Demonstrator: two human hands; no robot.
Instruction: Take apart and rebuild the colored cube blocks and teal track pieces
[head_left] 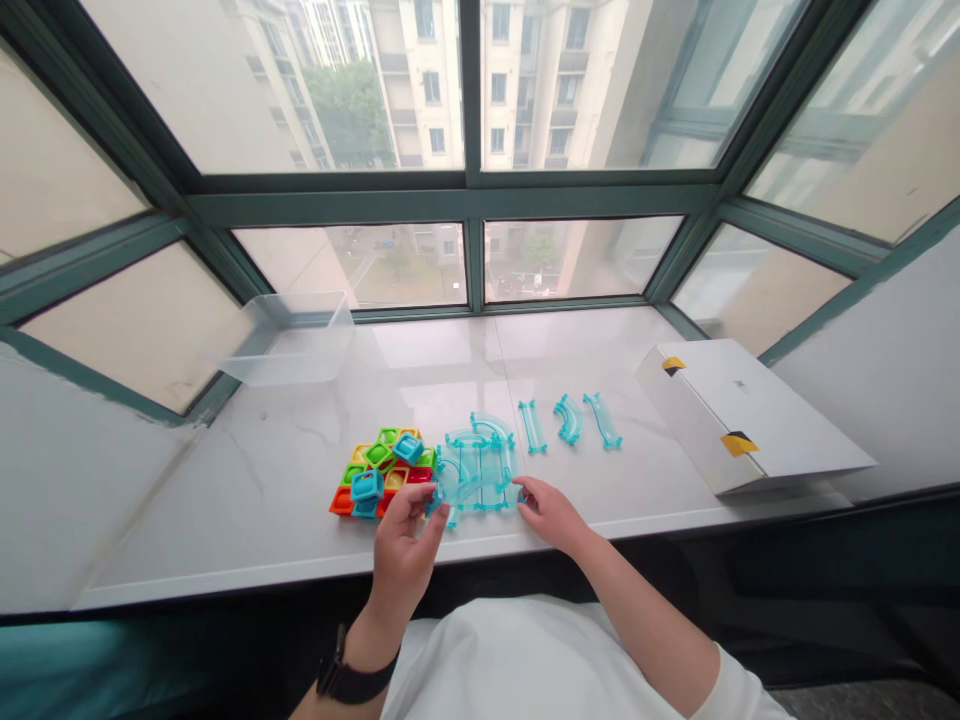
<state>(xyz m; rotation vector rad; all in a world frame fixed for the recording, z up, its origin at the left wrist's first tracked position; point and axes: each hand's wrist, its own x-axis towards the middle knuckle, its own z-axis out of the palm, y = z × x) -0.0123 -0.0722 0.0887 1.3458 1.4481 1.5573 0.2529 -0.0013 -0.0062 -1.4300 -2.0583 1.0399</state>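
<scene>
A group of translucent light-blue toy track pieces [491,470], some straight and some curved, lies near the front edge of the sill. At its left side my left hand [401,545] has thumb and fingers closed about the end of a clear blue track piece. My right hand [553,515] pinches a track piece at the right side of the group; the fingers partly hide it. Left of the group is a pile of red, yellow, green and blue toy blocks [379,454], close to my left fingers. To the right lie a straight track [532,427], a curved track [570,420] and another slim track [602,420].
A clear plastic bin [289,365] stands at the back left of the white sill [637,490]. On the right rests a white box [757,410] with yellow-and-black tabs. Green-framed windows [465,205] enclose the back and sides.
</scene>
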